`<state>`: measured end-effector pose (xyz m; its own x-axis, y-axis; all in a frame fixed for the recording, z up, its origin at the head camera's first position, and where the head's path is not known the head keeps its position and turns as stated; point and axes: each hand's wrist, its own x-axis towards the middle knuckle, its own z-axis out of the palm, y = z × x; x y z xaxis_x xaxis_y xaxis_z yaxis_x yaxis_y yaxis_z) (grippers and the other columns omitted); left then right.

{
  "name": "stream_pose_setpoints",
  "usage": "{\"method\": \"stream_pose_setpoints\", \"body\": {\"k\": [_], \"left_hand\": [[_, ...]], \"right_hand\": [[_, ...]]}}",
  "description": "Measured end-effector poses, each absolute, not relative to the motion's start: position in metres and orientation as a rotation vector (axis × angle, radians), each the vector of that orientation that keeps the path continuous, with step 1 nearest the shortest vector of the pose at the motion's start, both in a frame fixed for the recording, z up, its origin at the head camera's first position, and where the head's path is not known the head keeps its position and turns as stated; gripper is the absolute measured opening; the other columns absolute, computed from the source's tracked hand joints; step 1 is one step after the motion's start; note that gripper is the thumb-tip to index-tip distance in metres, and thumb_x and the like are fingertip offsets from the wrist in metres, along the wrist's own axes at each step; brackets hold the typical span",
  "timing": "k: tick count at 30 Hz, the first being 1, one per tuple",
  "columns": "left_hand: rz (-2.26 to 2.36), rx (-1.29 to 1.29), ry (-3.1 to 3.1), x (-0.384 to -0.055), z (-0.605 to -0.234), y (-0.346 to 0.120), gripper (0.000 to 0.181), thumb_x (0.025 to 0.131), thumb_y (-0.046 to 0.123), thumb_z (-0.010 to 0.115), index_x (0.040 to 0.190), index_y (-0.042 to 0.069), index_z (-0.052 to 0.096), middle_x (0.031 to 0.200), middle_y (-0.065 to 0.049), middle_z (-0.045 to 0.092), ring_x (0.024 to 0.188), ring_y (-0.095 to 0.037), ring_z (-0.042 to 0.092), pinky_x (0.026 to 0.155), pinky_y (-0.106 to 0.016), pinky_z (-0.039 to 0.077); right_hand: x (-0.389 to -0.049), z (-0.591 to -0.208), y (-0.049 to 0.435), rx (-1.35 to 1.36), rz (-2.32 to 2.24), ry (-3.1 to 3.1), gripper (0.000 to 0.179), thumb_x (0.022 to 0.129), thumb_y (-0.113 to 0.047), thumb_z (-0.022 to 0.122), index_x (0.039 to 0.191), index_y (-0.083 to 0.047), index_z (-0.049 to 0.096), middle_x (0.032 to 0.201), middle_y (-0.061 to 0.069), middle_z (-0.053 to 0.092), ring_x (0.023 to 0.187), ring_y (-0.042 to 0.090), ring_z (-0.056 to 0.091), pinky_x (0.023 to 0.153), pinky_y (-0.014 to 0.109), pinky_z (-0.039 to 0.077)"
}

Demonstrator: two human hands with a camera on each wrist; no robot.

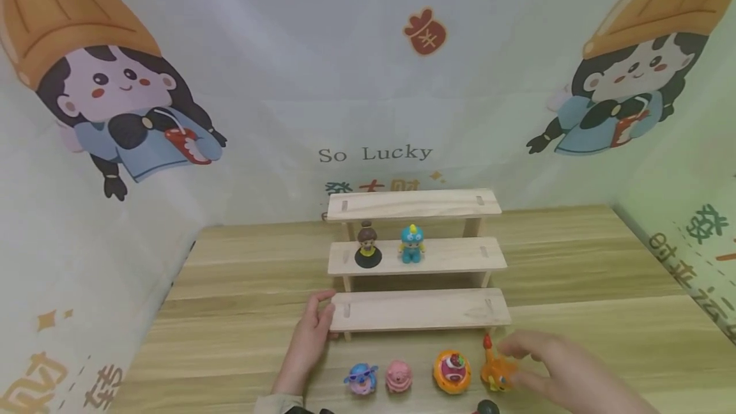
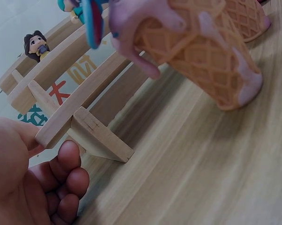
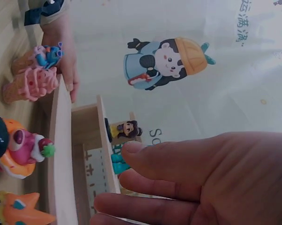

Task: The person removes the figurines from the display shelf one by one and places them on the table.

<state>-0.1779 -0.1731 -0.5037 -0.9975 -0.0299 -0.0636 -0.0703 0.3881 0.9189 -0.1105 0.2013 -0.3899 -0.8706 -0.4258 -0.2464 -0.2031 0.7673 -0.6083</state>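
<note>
My left hand (image 1: pixel 310 340) grips the left end of the bottom step of a three-tier wooden display shelf (image 1: pixel 414 312). In the left wrist view its fingers (image 2: pixel 68 180) curl below the board's end. My right hand (image 1: pixel 566 372) is beside an orange toy figure (image 1: pixel 496 372) with a red-tipped tail, in front of the shelf's right end. Its fingers are extended and hold nothing in the right wrist view. Left of the orange figure stand an orange ring-shaped toy (image 1: pixel 452 372) with a pink figure, a pink cone figure (image 1: pixel 398 377) and a blue figure with sunglasses (image 1: pixel 362 381).
On the middle tier stand a brown-haired figurine (image 1: pixel 368 246) on a black base and a teal figurine (image 1: pixel 412 246). A dark round object (image 1: pixel 487 407) shows at the bottom edge. Behind the wood-grain table (image 1: pixel 241 286) hangs a printed cloth (image 1: pixel 287 69).
</note>
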Motion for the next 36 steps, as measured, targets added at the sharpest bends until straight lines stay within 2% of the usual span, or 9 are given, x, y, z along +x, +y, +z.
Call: {"method": "stream_pose_setpoints", "body": {"k": [6,11,16,23,30,36], "left_hand": [[1.688,-0.093,2.603,-0.179,-0.504,-0.174,0.033,0.102,0.019,0.043,0.134,0.012,0.045,0.087,-0.014,0.067,0.068,-0.016,0.060,0.065,-0.030,0.051],[1.697,-0.098,2.578,-0.178,-0.506,-0.175,0.033,0.102,0.019,0.042,0.135,0.012,0.044,0.100,-0.018,0.068,0.074,-0.016,0.061,0.068,-0.030,0.053],[1.683,-0.103,2.581,-0.178,-0.506,-0.175,0.034,0.102,0.021,0.042,0.135,0.013,0.044,0.095,-0.015,0.068,0.069,-0.017,0.060,0.067,-0.032,0.051],[1.678,-0.109,2.592,-0.179,-0.506,-0.175,0.033,0.102,0.020,0.042,0.135,0.013,0.044,0.091,-0.014,0.067,0.067,-0.017,0.060,0.067,-0.032,0.051],[1.684,-0.103,2.583,-0.178,-0.505,-0.174,0.033,0.102,0.020,0.041,0.135,0.012,0.044,0.096,-0.016,0.068,0.069,-0.016,0.060,0.067,-0.031,0.052],[1.676,-0.106,2.595,-0.178,-0.504,-0.174,0.033,0.102,0.020,0.042,0.134,0.013,0.044,0.091,-0.014,0.068,0.066,-0.016,0.059,0.067,-0.032,0.050]], "right_hand": [[-0.122,-0.382,0.193,-0.718,-0.810,2.797,0.032,0.084,-0.025,0.072,0.112,-0.013,0.065,0.108,-0.002,0.069,0.095,0.019,0.063,0.077,0.033,0.053],[-0.130,-0.374,0.184,-0.646,-0.841,2.881,0.031,0.083,-0.023,0.073,0.111,-0.014,0.066,0.107,-0.004,0.069,0.096,0.021,0.064,0.082,0.040,0.053],[-0.138,-0.370,0.179,-0.636,-0.895,2.955,0.030,0.084,-0.025,0.072,0.112,-0.016,0.066,0.107,-0.003,0.070,0.098,0.023,0.065,0.084,0.043,0.052],[-0.161,-0.372,0.175,-0.648,-1.036,2.935,0.025,0.086,-0.017,0.070,0.110,-0.011,0.066,0.105,0.001,0.070,0.098,0.022,0.065,0.085,0.040,0.053],[-0.186,-0.375,0.172,-0.572,-1.226,2.883,0.027,0.087,-0.012,0.069,0.113,-0.005,0.063,0.106,0.009,0.070,0.101,0.030,0.065,0.084,0.043,0.054],[-0.204,-0.372,0.162,-0.576,-1.268,2.893,0.029,0.088,-0.012,0.068,0.115,-0.003,0.063,0.111,0.014,0.068,0.103,0.031,0.064,0.090,0.047,0.050]]}}
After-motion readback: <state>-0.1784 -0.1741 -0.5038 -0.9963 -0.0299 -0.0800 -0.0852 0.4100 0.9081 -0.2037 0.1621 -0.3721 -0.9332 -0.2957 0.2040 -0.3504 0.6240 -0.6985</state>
